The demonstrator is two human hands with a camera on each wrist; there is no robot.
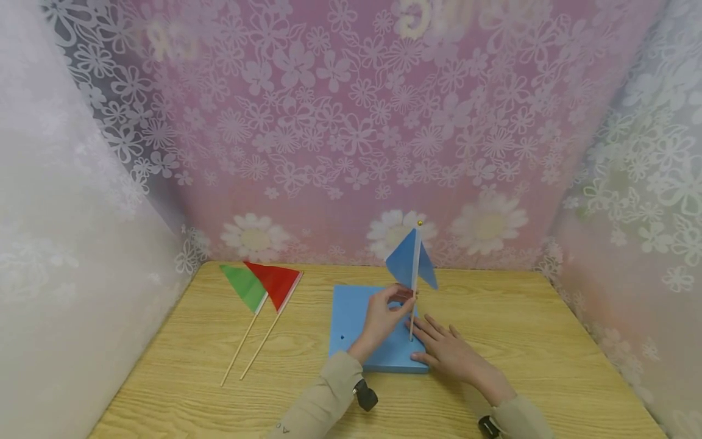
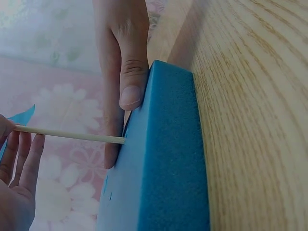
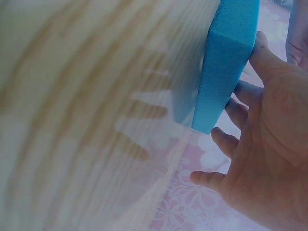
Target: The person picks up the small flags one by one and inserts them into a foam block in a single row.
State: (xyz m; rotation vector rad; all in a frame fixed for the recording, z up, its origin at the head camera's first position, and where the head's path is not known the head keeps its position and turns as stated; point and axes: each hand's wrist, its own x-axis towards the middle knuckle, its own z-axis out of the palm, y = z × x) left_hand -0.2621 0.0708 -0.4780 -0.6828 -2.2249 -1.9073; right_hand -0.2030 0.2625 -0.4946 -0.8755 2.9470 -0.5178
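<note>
A blue pennant flag [image 1: 404, 259] stands nearly upright on a thin wooden stick with a gold bead at its top. My left hand [image 1: 386, 314] pinches that stick [image 2: 72, 135] between thumb and fingers, just below the cloth. The stick's lower end meets the top of a blue foam block [image 1: 351, 308] near its front right corner; how deep it goes is hidden. My right hand [image 1: 452, 353] rests on the block's right edge with its fingers spread, close to the foot of the stick. In the right wrist view, its fingers [image 3: 262, 55] lie along the block's side.
To the left, a red flag [image 1: 274, 280] and a green flag [image 1: 244, 286] lie side by side on the wooden table [image 1: 493, 299]. A small dark hole [image 1: 342, 337] shows in the block's front left. Floral curtains enclose the table's back and sides.
</note>
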